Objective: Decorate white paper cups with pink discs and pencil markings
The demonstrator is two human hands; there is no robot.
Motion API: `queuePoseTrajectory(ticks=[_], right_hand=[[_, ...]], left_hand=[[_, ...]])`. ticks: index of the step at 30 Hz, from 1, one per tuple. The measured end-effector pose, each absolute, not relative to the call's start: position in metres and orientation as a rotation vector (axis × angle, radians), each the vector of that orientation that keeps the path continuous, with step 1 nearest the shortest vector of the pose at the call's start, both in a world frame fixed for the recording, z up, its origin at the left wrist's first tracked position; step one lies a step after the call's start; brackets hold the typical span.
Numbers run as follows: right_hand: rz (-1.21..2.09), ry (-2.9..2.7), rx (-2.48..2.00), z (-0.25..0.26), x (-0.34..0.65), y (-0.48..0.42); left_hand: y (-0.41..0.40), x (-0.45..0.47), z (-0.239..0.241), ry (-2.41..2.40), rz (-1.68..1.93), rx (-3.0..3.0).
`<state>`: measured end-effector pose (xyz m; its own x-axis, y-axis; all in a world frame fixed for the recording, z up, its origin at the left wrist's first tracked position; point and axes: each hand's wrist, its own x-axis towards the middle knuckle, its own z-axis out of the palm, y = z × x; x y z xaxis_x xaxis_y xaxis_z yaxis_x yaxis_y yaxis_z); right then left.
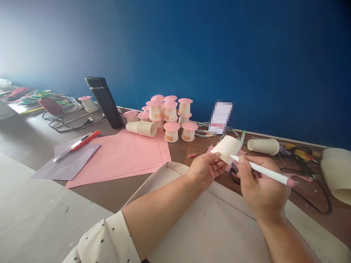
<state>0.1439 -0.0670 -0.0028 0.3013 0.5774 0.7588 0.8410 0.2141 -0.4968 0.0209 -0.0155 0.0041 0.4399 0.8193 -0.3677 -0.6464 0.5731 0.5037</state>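
My left hand [205, 170] is closed on a white paper cup [227, 147], which it holds tilted on its side above the desk. A white felt-tip pen [270, 172] with a pink end is gripped in my right hand [263, 186]. The pen's tip points at the cup's side near the rim and seems to touch it. Just left of the cup, a small pink pen cap [192, 155] lies on the desk. Behind my hands stand several cup houses [172, 131] with pink paper roofs and drawn windows and doors, some stacked.
Pink paper sheets [117, 160] lie at left under a purple sheet [68, 157] and a red utility knife [82, 141]. A black flask [104, 102] stands behind. Nested paper cups [141, 129] lie sideways. Another cup [263, 146], cables and a large white container [337, 175] are at right.
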Motion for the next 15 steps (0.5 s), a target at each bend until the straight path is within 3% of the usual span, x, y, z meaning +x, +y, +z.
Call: queuePoseTrajectory(ticks=[15], right_hand=[[-0.272,-1.389,-1.524,0.0021,0.1404,-0.0693]], left_hand=[[-0.0150,0.0207,0.0024,0.621,0.959,0.298]])
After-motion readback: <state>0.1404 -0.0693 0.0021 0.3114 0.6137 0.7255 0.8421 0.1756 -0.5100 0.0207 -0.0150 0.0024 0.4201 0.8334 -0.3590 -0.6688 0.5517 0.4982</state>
